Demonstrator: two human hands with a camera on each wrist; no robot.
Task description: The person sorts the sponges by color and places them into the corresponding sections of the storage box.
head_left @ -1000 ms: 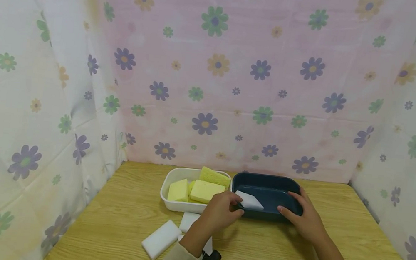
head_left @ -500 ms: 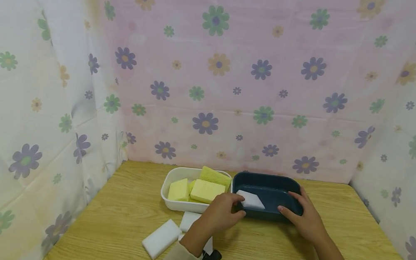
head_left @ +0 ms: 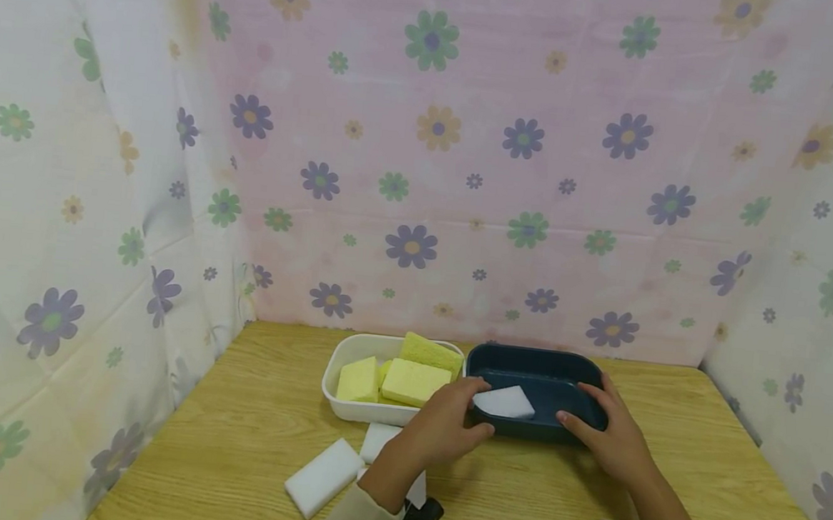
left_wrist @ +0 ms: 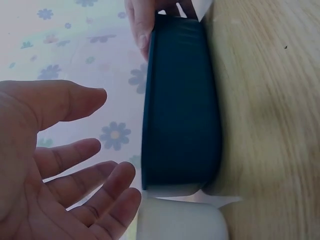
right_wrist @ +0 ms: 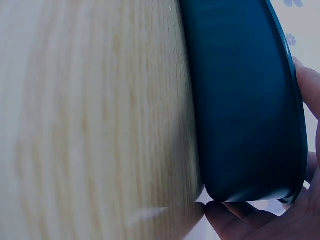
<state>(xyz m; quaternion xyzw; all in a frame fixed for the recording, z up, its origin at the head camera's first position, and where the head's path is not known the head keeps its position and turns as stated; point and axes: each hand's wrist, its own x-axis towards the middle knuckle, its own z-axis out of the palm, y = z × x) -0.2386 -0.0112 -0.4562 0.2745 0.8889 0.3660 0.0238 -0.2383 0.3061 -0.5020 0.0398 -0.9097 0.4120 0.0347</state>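
Note:
My left hand (head_left: 449,421) hovers at the front left corner of a dark blue plastic tub (head_left: 536,430), fingers and thumb spread apart. In the left wrist view that hand (left_wrist: 65,165) holds nothing. Just beyond its fingertips, a white sponge (head_left: 506,402) lies inside the tub's left part; its left end is partly hidden by the hand. At the tub's right end, my right hand (head_left: 613,438) grips the wall, thumb over the front rim and fingers round the end, as the right wrist view also shows.
A white tub (head_left: 371,414) with several yellow sponges (head_left: 415,383) stands against the blue tub's left side. One white sponge (head_left: 323,479) lies on the wooden table (head_left: 235,427); more white pieces (head_left: 378,443) are partly covered by the left arm. Flowered cloth (head_left: 433,169) surrounds the table.
The white sponge has left the left fingertips and turned, settling flatter in the blue tub. The left hand has shifted slightly right and its fingers have spread. The right hand stays put.

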